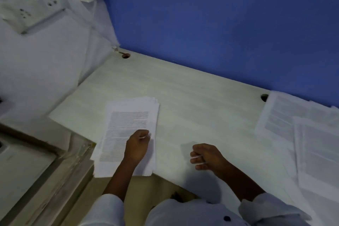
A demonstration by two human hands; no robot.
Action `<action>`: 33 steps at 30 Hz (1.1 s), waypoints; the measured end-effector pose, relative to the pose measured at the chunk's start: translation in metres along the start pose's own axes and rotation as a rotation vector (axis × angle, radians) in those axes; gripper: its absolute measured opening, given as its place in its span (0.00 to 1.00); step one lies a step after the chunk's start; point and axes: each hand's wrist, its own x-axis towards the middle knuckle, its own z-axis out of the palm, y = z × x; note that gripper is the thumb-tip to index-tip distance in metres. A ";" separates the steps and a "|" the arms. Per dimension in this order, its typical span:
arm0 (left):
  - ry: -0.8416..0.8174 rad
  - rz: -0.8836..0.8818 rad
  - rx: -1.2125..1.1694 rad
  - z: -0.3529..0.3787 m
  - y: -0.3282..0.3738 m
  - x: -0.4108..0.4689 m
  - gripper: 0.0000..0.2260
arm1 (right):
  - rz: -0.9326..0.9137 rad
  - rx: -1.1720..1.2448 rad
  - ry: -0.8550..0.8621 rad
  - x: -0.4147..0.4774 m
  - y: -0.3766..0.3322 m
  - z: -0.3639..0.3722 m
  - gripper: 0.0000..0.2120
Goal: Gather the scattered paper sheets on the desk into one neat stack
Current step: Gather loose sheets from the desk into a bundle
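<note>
A stack of printed white sheets [128,121] lies at the desk's near left, its lower edge hanging slightly past the desk front. My left hand [137,145] rests on top of the stack's lower right part, fingers curled, pressing the top sheet. Over bare desk to the right of the stack, my right hand [205,156] hovers with fingers loosely curled and nothing in it. More printed sheets [286,115] lie spread and overlapping at the desk's right end, with another loose sheet [319,156] nearer to me.
The pale wood desk [192,97] meets a blue partition [220,24] at the back. Two cable holes [125,55] [264,97] sit along the back edge. A white wall with a socket plate [34,9] is left. A cabinet [36,170] stands below left.
</note>
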 end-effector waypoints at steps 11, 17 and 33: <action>-0.524 0.078 0.016 0.141 0.043 -0.015 0.09 | -0.020 0.426 0.403 -0.078 0.062 -0.112 0.08; -0.653 0.096 0.079 0.208 0.077 -0.025 0.07 | -0.048 0.589 0.563 -0.114 0.085 -0.171 0.07; -0.506 0.232 0.442 0.386 0.170 -0.035 0.21 | 0.016 -1.014 0.897 -0.043 0.067 -0.303 0.44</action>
